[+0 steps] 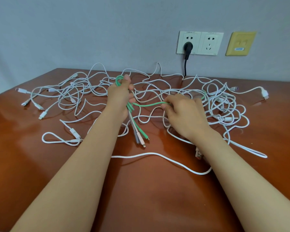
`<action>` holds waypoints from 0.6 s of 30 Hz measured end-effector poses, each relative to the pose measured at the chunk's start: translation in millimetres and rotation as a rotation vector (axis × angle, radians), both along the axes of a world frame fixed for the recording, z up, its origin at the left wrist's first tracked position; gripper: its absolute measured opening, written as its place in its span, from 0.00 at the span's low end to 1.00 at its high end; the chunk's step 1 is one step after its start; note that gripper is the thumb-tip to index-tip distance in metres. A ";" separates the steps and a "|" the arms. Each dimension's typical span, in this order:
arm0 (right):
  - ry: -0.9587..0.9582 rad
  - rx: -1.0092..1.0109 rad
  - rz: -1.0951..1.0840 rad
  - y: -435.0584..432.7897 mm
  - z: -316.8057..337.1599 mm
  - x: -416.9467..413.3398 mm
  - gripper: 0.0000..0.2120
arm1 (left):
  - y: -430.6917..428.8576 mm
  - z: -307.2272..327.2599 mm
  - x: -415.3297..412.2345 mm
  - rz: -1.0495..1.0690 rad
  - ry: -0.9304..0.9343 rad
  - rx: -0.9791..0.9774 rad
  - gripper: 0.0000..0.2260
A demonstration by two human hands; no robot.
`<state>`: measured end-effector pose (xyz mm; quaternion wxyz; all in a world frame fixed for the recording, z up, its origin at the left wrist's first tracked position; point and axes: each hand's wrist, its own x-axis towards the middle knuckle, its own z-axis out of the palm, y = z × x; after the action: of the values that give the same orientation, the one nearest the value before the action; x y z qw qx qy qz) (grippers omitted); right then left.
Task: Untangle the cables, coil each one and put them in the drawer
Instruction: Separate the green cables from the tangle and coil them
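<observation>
Left hand (122,96) grips green cable (149,104), right hand (182,111) pinches it

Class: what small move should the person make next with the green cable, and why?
Probably the right hand should bring its pinched green cable over as another loop for the left hand, which grips green loops; the rest trails into the white tangle.

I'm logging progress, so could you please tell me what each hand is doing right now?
Left hand: grips gathered loops of the green cable.
Right hand: pinches the same green cable further along.
</observation>
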<state>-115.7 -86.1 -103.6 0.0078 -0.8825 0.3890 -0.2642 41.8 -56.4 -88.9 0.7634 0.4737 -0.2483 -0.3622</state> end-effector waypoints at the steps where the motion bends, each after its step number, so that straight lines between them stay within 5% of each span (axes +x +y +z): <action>1: -0.015 -0.033 0.022 0.3 1.1 -0.9 0.10 | 0.0 0.3 1.0 0.041 -0.055 0.043 0.12; 9: 0.119 -0.124 0.280 5.1 7.0 -2.6 0.11 | -3.2 -4.3 -3.3 0.071 -0.403 0.222 0.12; 18: -0.397 0.309 0.434 4.9 4.2 6.5 0.10 | -3.9 -8.4 -19.5 -0.070 -0.486 0.242 0.17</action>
<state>-109.2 -81.2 -99.4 0.2732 -0.8645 0.2182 -0.3611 22.3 -60.3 -97.3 0.6061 0.6256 -0.3955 -0.2912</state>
